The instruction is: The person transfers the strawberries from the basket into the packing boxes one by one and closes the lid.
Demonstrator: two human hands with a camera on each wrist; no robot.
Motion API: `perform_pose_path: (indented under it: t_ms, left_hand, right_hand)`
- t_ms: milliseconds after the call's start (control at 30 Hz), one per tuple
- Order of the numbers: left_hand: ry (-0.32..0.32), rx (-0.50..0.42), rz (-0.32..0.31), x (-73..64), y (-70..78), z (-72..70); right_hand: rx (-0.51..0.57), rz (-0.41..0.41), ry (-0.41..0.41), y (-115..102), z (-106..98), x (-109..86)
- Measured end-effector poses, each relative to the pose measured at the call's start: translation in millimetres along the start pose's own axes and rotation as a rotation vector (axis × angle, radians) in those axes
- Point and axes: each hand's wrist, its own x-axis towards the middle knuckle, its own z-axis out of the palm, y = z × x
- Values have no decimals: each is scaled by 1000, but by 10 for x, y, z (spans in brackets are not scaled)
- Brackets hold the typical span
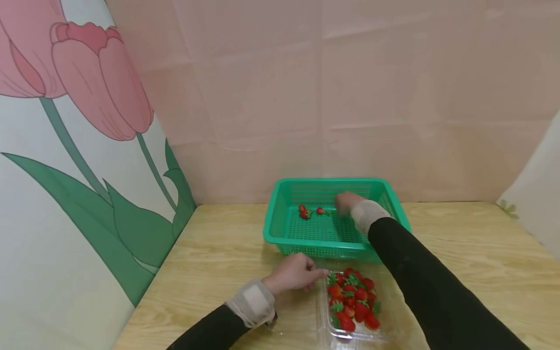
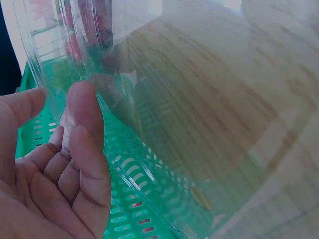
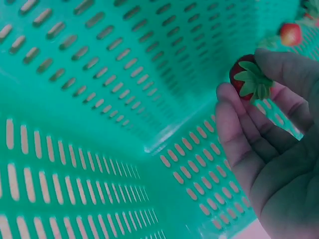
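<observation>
In the right wrist view, my right hand (image 3: 279, 134) holds a strawberry (image 3: 241, 79) between thumb and fingers, its green leaves facing the camera. That hand is inside the green basket (image 1: 315, 243); in the head view it is blurred and the strawberry is hidden. My left hand (image 1: 293, 274) is at the left rim of a clear plastic box (image 1: 334, 333) full of strawberries (image 1: 360, 294). The left wrist view shows the thumb and fingertip on either side of the clear rim (image 2: 55, 74), pinching it.
A few loose strawberries (image 1: 305, 212) lie on the basket floor, left of the right hand. The box stands on the wooden table (image 1: 227, 243) in front of the basket. A pinkish sheet (image 1: 319, 97) hangs behind, and a tulip-printed panel (image 1: 65, 194) stands at left.
</observation>
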Motion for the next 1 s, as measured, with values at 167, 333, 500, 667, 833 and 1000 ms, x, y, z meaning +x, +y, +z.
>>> perform_pose_path:
  t_ms: [167,333,500,667,833,1000]
  left_hand:
    - [-11,-1,-1,21,-5,-4]
    - [1,7,7,41,11,-37]
    - [5,27,16,55,30,-69]
    - [4,25,12,15,30,-63]
    - [14,9,6,-1,11,-76]
    - [18,24,12,8,9,-96]
  right_hand:
    - [81,-26,6,1,-187,-87]
    - [77,-93,63,-56,-421,-257]
    - [127,-158,109,-125,-601,-540]
    - [112,-281,145,-270,-688,-883]
    - [45,-364,177,-467,-752,-1225]
    - [31,-444,177,-627,-736,-1497]
